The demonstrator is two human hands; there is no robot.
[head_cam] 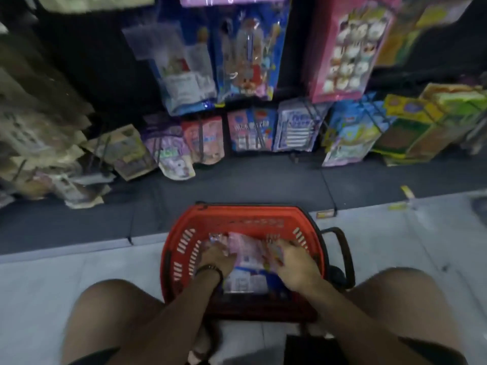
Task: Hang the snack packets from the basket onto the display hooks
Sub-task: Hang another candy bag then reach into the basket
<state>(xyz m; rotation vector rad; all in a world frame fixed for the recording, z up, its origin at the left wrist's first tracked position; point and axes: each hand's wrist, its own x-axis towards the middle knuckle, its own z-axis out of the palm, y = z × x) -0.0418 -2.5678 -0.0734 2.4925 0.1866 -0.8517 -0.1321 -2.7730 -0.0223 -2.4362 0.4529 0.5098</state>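
Observation:
A red plastic basket [181,248] sits on the floor between my knees, with pink and blue snack packets [247,248] inside it. Both hands are down in the basket. My left hand [217,255], with a dark band at the wrist, rests on the left edge of a pink packet. My right hand [295,262] lies on the packet's right side, fingers spread over it. Whether either hand has a firm grip is blurred. Ahead, rows of packets [250,133] hang on display hooks low on a dark rack.
Larger blue [247,56] and pink [347,48] packs hang higher up. Beige packets [39,122] crowd the left, green and yellow ones [421,127] the right. A dark base plinth [237,185] runs between rack and basket. The basket's black handle [342,254] sticks out right.

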